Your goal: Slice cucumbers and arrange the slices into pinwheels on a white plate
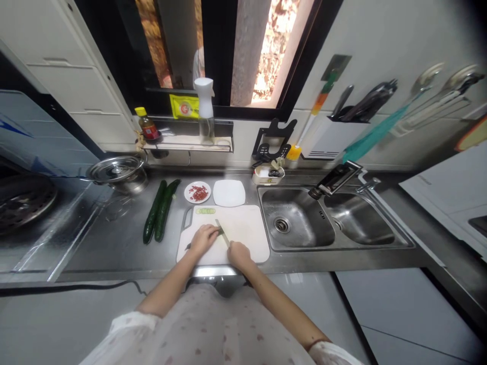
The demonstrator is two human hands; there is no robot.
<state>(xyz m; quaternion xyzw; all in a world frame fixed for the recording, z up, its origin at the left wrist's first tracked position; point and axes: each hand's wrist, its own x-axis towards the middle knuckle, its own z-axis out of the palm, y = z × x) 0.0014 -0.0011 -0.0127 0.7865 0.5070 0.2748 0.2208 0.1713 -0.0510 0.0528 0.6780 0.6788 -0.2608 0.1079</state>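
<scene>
A: Where does the cucumber piece [221,231] lie?

B: Near the middle of the pale, smooth cutting board [243,218], under the fingertips of the left hand [205,239], the nearer of the two. Its bent fingers bunch together and pin the piece down.

A: And the right hand [239,253]?

B: It closes around the handle of a knife [225,237], with the piece ahead and to its left. The narrow blade slants leftward toward the board's far edge, right at the piece's exposed end.

A: Which way does the piece run?

B: Fingers hide most of it. A dark green tip [187,246] shows by the board's left edge; whether it belongs to the same length, one cannot tell.

A: What surrounds them?

B: Thin, pale green slices [205,211] overlap in a row along the far edge. Two long, glossy, dark cucumbers [166,210] lie left of the board on the brushed-steel desk [102,248]. Beyond it, a round plate [186,196] bears chopped red bits [198,193].
</scene>
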